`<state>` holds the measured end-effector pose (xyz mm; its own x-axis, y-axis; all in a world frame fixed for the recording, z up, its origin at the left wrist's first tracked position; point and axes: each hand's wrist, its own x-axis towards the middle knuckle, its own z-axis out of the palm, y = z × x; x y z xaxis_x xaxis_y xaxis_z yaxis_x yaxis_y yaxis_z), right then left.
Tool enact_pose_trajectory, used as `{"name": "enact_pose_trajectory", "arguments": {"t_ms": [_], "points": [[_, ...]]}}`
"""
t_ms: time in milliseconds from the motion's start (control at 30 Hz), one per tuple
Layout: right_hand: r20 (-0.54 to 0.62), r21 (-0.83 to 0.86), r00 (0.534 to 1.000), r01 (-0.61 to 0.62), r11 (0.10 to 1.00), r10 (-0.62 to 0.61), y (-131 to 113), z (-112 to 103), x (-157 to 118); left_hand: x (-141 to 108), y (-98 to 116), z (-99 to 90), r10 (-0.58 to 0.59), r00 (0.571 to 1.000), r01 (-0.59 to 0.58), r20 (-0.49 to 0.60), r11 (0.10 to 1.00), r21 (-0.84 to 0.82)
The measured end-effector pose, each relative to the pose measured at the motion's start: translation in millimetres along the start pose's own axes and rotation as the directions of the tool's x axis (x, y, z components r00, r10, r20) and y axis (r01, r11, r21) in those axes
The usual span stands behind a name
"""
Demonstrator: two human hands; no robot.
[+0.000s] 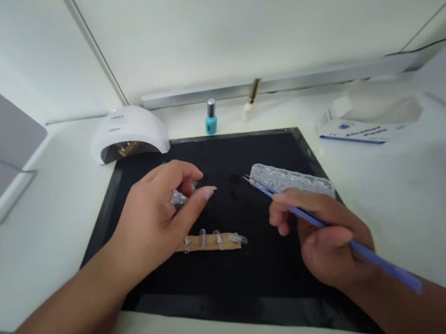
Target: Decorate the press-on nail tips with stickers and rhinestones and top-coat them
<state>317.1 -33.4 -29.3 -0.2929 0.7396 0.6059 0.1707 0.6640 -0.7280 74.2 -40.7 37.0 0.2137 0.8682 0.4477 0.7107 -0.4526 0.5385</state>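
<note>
My right hand (325, 235) is closed round blue-purple tweezers (307, 216). Their fine metal tips are slightly apart, over the left end of a clear compartment case (280, 175) holding small pieces. My left hand (160, 204) hovers at the left of a black mat (252, 283), thumb and index fingertip apart and the other fingers curled. Through the gap between them shows something clear and shiny (178, 198); whether it lies behind the hand or in it is unclear. Below that hand, a brown strip (231, 240) carries several clear nail tips (203, 239); its left end is hidden.
A white dome-shaped nail lamp (128, 129) stands at the mat's back left corner. Behind the mat are a turquoise polish bottle (211, 120) and a gold-handled brush (253, 95). An opened white alcohol pads box (364, 122) lies at the right, before the white wall.
</note>
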Motion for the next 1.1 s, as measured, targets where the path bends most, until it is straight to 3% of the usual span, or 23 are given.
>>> {"name": "enact_pose_trajectory", "arguments": {"t_ms": [167, 333, 500, 567, 667, 833, 1100], "points": [[-0.189, 0.065, 0.978, 0.106, 0.992, -0.092, -8.4, -4.1, 4.3, -7.0, 8.2, -33.0, 0.085, 0.996, -0.087, 0.028, 0.990, 0.113], [-0.171, 0.109, 0.983, 0.091, 0.990, -0.072, -42.0, -11.4, 6.2, -8.3, -23.0, -50.6, 0.043, 0.999, -0.048, 0.031, 0.974, 0.220], [-0.046, 0.175, 0.999, -0.019, 0.984, 0.027, -34.0, -9.3, 32.4, -3.6, -70.4, -36.6, 0.225, 0.974, -0.211, -0.023, 0.941, 0.263], [-0.004, 0.152, 0.999, -0.047, 0.987, 0.048, -19.3, -0.3, 52.7, -2.2, -83.2, -29.0, 0.301, 0.954, -0.292, 0.005, 0.919, 0.263], [0.087, 0.169, 0.996, -0.052, 0.984, 0.038, 1.6, 20.0, 82.2, -1.9, -95.3, -21.7, 0.325, 0.945, -0.323, 0.035, 0.913, 0.249], [0.288, 0.099, 0.946, 0.122, 0.988, -0.146, 14.2, 40.9, 101.5, -4.5, -107.4, -14.9, 0.358, 0.934, -0.347, -0.001, 0.906, 0.245], [0.409, 0.087, 0.863, 0.286, 0.954, -0.296, 14.0, 34.2, 94.4, -6.4, -111.7, -6.7, 0.452, 0.886, -0.436, -0.106, 0.888, 0.145]]}}
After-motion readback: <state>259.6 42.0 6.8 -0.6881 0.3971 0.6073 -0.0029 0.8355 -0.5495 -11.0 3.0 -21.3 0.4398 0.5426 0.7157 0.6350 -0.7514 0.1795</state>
